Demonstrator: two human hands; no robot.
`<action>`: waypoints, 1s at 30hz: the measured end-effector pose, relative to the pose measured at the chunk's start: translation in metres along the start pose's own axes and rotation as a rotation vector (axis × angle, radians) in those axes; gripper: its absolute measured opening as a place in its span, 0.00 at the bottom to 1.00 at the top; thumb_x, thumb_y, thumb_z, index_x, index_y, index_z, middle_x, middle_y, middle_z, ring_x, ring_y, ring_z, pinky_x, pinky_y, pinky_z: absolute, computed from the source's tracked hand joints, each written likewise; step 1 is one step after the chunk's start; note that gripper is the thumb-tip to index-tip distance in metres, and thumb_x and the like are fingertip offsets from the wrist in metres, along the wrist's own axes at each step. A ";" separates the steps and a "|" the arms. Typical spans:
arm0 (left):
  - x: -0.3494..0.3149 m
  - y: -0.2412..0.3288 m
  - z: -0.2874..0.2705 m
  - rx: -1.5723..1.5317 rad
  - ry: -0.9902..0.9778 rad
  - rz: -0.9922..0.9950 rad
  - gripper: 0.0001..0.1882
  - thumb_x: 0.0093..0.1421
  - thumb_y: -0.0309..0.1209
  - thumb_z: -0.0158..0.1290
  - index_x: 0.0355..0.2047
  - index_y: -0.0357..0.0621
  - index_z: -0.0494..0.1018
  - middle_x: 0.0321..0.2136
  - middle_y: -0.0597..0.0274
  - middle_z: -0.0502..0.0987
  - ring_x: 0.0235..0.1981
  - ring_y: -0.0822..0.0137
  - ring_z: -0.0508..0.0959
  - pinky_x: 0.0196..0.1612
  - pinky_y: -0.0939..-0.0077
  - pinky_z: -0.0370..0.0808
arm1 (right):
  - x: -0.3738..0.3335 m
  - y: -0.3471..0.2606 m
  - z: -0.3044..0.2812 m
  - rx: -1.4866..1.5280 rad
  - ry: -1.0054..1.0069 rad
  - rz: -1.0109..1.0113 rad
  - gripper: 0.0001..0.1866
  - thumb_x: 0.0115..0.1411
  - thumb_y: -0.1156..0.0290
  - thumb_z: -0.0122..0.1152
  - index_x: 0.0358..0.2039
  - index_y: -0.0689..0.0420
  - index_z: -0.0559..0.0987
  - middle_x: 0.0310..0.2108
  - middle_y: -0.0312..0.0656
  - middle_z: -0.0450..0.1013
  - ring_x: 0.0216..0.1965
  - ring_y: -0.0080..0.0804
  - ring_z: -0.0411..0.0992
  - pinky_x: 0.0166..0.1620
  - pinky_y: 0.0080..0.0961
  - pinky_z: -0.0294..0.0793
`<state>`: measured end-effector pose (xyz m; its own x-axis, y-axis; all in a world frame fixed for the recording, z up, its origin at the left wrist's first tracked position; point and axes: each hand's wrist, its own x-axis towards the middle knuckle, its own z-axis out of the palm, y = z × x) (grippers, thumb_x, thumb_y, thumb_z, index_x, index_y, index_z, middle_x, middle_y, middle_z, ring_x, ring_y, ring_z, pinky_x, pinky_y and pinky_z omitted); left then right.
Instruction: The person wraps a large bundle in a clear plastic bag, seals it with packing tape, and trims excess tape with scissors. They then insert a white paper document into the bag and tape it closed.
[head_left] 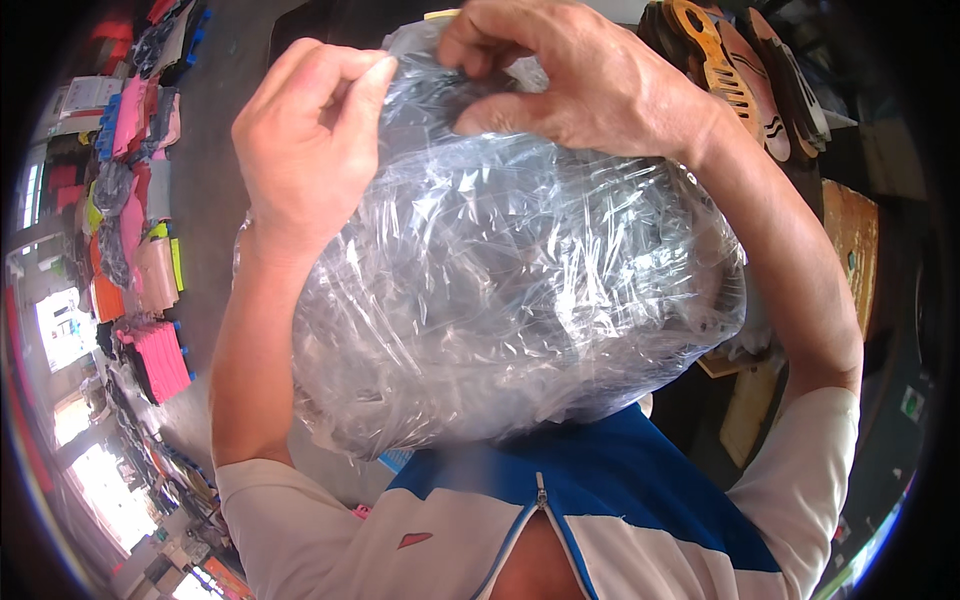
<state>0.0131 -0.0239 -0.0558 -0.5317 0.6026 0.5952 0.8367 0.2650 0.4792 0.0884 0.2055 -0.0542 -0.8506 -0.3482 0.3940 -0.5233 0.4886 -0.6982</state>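
Note:
A big bundle of crinkled clear plastic bag [520,270] fills the middle of the view, close against my chest. Its glossy film is bunched toward the far end, and what lies inside is too blurred by glare to name. My left hand [310,140] is at the far left of the bundle, thumb and forefinger pinched on an edge of the film. Over the gathered far end, my right hand [590,85] curves with thumb and fingers apart, near or touching the film; I see nothing gripped between them.
Stacks of pink, orange and dark flat pieces [130,220] line the left side. At the upper right are sole-shaped pieces [725,70], some orange, pink and black. A worn wooden board [850,240] stands beyond my right arm. Grey floor [215,120] shows at left.

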 end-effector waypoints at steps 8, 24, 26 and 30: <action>-0.004 -0.004 0.002 0.101 -0.023 0.217 0.07 0.56 0.20 0.64 0.34 0.41 0.79 0.26 0.59 0.75 0.23 0.60 0.77 0.27 0.68 0.75 | 0.003 0.000 0.022 -0.265 0.141 -0.042 0.18 0.51 0.69 0.75 0.32 0.63 0.73 0.30 0.50 0.72 0.36 0.53 0.74 0.41 0.41 0.74; -0.016 0.003 -0.006 0.212 -0.205 0.390 0.12 0.53 0.15 0.64 0.39 0.35 0.80 0.26 0.61 0.72 0.22 0.63 0.75 0.24 0.70 0.73 | -0.027 0.010 -0.007 -0.113 0.295 0.243 0.16 0.55 0.74 0.74 0.42 0.61 0.80 0.37 0.40 0.78 0.38 0.35 0.79 0.43 0.30 0.81; -0.015 0.000 -0.004 0.193 -0.194 0.388 0.12 0.53 0.15 0.64 0.39 0.35 0.80 0.25 0.63 0.71 0.22 0.65 0.75 0.23 0.71 0.73 | -0.025 0.014 -0.007 -0.247 0.131 0.225 0.16 0.54 0.77 0.72 0.44 0.63 0.79 0.40 0.43 0.78 0.42 0.39 0.79 0.47 0.32 0.81; -0.014 -0.003 -0.004 0.144 -0.221 0.391 0.14 0.52 0.14 0.64 0.40 0.33 0.80 0.26 0.62 0.73 0.23 0.65 0.75 0.24 0.72 0.73 | -0.020 0.023 0.003 -0.266 0.215 0.140 0.17 0.54 0.81 0.67 0.46 0.63 0.80 0.41 0.48 0.78 0.42 0.45 0.80 0.47 0.36 0.81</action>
<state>0.0171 -0.0361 -0.0626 -0.1459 0.8199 0.5536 0.9866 0.0790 0.1430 0.0939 0.2215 -0.0800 -0.8915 -0.1013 0.4416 -0.3720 0.7202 -0.5856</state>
